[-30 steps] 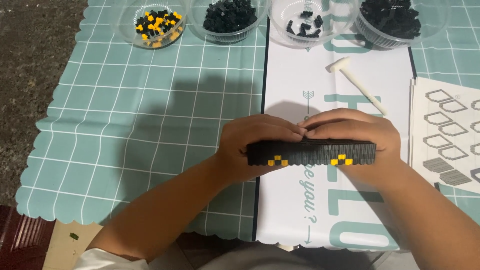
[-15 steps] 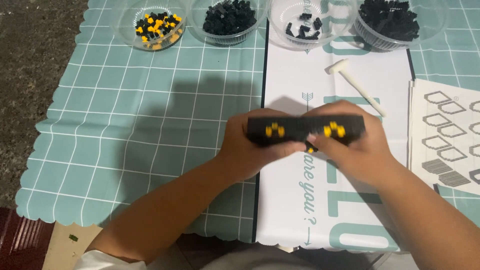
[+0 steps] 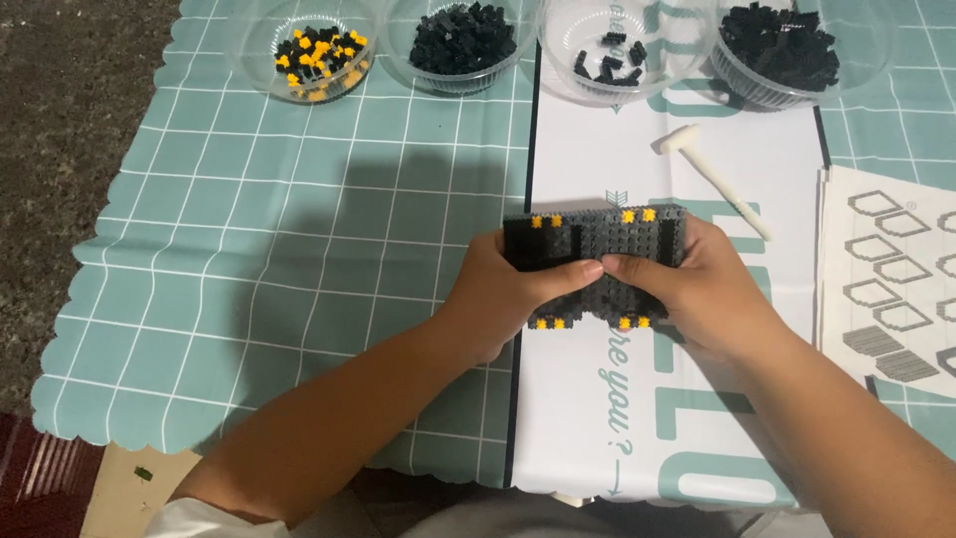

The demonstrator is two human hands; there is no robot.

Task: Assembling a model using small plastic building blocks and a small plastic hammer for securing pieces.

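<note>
I see both hands, left (image 3: 503, 294) and right (image 3: 697, 289), clamp the black studded brick slab with yellow studs (image 3: 597, 244) mid-surface, studs up, thumbs pressing to steady it.

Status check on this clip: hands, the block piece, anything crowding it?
Left hand and right hand both gripping the black block panel, studded face up, yellow studs at edges. White mallet lies apart, beyond it. Nothing crowding.

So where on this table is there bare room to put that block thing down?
The teal checked mat left of the left hand lies bare, below the clear plastic bowls. The white sheet below both hands is bare too. Crowded: the bowl row and the white hammer.
</note>
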